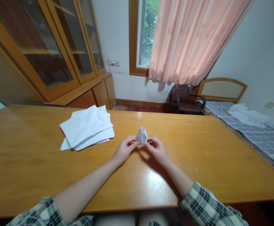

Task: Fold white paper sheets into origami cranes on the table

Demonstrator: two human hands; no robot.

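Note:
A small folded white paper figure [141,135] stands with its points up over the middle of the wooden table [198,150]. My left hand [125,149] pinches its lower left corner between thumb and fingers. My right hand [156,148] pinches its lower right corner the same way. Both forearms reach in from the near edge, with plaid sleeves pushed up.
A loose pile of creased white paper sheets [86,130] lies to the left of my hands. Behind the table stand a wooden glass-door cabinet [56,53], a dark office chair [185,99] under a pink curtain, and a bed [256,128] at the right.

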